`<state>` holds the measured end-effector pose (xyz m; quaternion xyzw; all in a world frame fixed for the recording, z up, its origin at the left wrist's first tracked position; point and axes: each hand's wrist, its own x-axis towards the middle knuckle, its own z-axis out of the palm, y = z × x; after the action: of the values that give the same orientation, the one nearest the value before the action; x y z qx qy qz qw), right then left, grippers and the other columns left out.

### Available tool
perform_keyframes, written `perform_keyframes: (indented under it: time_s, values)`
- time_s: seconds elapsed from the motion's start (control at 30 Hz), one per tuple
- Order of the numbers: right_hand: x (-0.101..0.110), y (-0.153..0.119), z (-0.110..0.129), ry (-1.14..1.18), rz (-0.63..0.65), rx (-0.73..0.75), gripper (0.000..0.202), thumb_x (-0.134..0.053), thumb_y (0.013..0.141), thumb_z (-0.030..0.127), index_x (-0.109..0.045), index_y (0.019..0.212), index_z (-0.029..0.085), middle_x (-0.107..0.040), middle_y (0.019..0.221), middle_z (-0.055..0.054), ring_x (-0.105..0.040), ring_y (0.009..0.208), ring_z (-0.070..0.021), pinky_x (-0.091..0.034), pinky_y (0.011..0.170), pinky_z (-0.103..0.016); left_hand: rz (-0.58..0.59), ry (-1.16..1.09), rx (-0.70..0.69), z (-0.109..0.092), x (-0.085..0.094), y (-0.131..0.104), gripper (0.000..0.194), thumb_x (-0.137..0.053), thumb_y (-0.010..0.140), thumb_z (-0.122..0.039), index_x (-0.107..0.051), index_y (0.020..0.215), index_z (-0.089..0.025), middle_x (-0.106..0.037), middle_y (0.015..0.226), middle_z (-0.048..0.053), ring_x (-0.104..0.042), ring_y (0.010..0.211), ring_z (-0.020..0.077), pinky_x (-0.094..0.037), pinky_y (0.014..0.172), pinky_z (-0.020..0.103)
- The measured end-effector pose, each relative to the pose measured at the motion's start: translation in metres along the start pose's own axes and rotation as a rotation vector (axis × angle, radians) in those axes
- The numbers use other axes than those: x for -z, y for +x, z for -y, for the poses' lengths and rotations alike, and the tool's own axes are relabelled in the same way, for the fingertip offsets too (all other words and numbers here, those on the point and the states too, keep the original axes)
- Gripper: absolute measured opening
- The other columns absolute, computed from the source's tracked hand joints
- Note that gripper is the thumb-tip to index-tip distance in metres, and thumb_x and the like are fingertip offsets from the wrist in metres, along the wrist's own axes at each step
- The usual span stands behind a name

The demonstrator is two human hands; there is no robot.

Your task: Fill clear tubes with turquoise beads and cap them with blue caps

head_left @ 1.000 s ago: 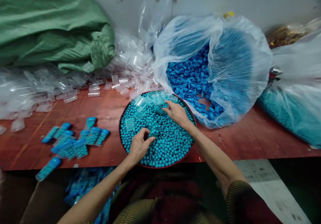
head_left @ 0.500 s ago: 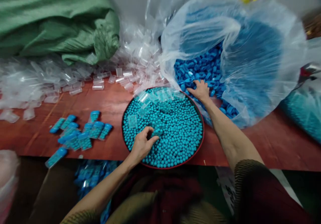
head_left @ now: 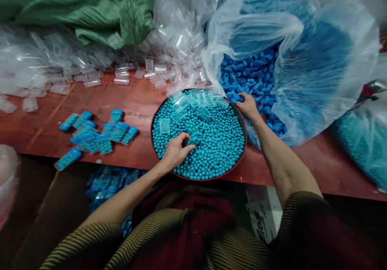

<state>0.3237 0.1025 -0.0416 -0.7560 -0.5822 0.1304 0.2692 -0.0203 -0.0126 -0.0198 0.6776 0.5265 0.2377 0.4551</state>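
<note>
The left hand (head_left: 174, 152) grips a small clear plastic container (head_left: 197, 138) over the round, red-rimmed tray (head_left: 199, 179) of turquoise beads (head_left: 216, 149). Just beyond the tray's far right rim, the right hand (head_left: 248, 106) touches blue plastic caps (head_left: 250, 76) in a translucent white bag (head_left: 320, 64), its hold unclear. Bead-filled, blue-capped containers (head_left: 104, 144) lie left of the tray.
</note>
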Motion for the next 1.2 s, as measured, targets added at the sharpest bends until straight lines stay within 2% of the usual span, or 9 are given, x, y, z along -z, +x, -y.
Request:
perform_keyframes:
  time_s: [0.17,0.27,0.37,0.5,0.6,0.73,0.83,1.0,1.2]
  values:
    - [0.014,-0.017,0.013,0.538,-0.031,-0.275,0.047,-0.065,0.056,0.035,-0.061,0.099,0.015,-0.063,0.079,-0.001,-0.055,0.065,-0.0151,-0.046,0.063,-0.031,-0.003,0.017,-0.008,-0.003,0.001,0.0,0.02,-0.064,0.072,-0.032,-0.056,0.085,-0.021,-0.051,0.066,-0.006,-0.047,0.063,0.0116,-0.038,0.063,0.024]
    - [0.021,-0.03,0.029,0.676,-0.04,-0.306,0.049,-0.064,0.056,0.034,-0.059,0.102,0.018,-0.059,0.072,0.003,-0.05,0.056,-0.0123,-0.042,0.054,-0.027,-0.004,0.021,0.0,-0.003,0.002,0.0,0.019,-0.064,0.072,-0.031,-0.055,0.085,-0.021,-0.051,0.067,-0.006,-0.047,0.064,0.0116,-0.038,0.064,0.024]
    - [0.025,-0.048,0.044,0.522,-0.093,-0.177,0.042,-0.063,0.059,0.033,-0.062,0.099,0.018,-0.058,0.074,0.002,-0.053,0.062,-0.0146,-0.046,0.062,-0.031,-0.002,0.017,-0.003,-0.004,0.002,0.0,0.019,-0.064,0.071,-0.031,-0.055,0.084,-0.02,-0.051,0.067,-0.006,-0.046,0.062,0.011,-0.038,0.063,0.024]
    - [0.021,-0.075,0.057,0.17,-0.111,0.093,0.036,-0.06,0.068,0.031,-0.066,0.101,0.02,-0.06,0.097,-0.006,-0.056,0.092,-0.0231,-0.045,0.086,-0.039,-0.002,0.004,-0.025,-0.004,0.002,-0.001,0.019,-0.064,0.072,-0.031,-0.055,0.085,-0.02,-0.05,0.067,-0.006,-0.045,0.063,0.0109,-0.036,0.062,0.024]
    - [0.015,-0.087,0.062,0.057,0.024,0.195,0.037,-0.059,0.073,0.03,-0.067,0.108,0.021,-0.06,0.103,-0.008,-0.056,0.094,-0.0248,-0.044,0.088,-0.041,0.009,-0.009,-0.031,-0.003,0.001,0.0,0.019,-0.064,0.072,-0.03,-0.054,0.085,-0.02,-0.049,0.067,-0.006,-0.045,0.064,0.0111,-0.036,0.063,0.024]
    - [0.016,-0.09,0.068,0.121,0.193,0.307,0.032,-0.059,0.075,0.029,-0.07,0.104,0.021,-0.066,0.093,-0.005,-0.06,0.084,-0.0208,-0.046,0.083,-0.037,0.013,-0.033,-0.033,-0.001,0.0,0.001,0.019,-0.064,0.073,-0.03,-0.054,0.085,-0.02,-0.049,0.067,-0.006,-0.045,0.063,0.0109,-0.037,0.064,0.024]
    - [0.029,-0.089,0.076,0.159,0.18,0.281,0.031,-0.055,0.079,0.029,-0.07,0.104,0.02,-0.069,0.091,-0.004,-0.061,0.078,-0.0188,-0.047,0.077,-0.034,0.012,-0.049,-0.042,0.0,-0.001,0.002,0.019,-0.065,0.072,-0.029,-0.054,0.085,-0.02,-0.049,0.067,-0.006,-0.045,0.063,0.0107,-0.037,0.063,0.024]
    - [0.052,-0.099,0.082,0.152,0.022,0.198,0.031,-0.055,0.078,0.03,-0.07,0.103,0.018,-0.071,0.09,-0.005,-0.062,0.072,-0.0176,-0.048,0.069,-0.031,0.008,-0.069,-0.042,0.001,-0.002,0.003,0.018,-0.065,0.071,-0.028,-0.055,0.084,-0.02,-0.05,0.066,-0.005,-0.045,0.063,0.011,-0.037,0.063,0.024]
    - [0.044,-0.126,0.076,-0.038,0.06,0.06,0.028,-0.053,0.081,0.033,-0.07,0.097,0.017,-0.072,0.084,-0.007,-0.064,0.071,-0.0211,-0.047,0.068,-0.033,-0.007,-0.104,-0.057,0.002,-0.001,0.004,0.019,-0.066,0.071,-0.027,-0.055,0.085,-0.02,-0.049,0.067,-0.006,-0.046,0.065,0.0111,-0.038,0.066,0.025]
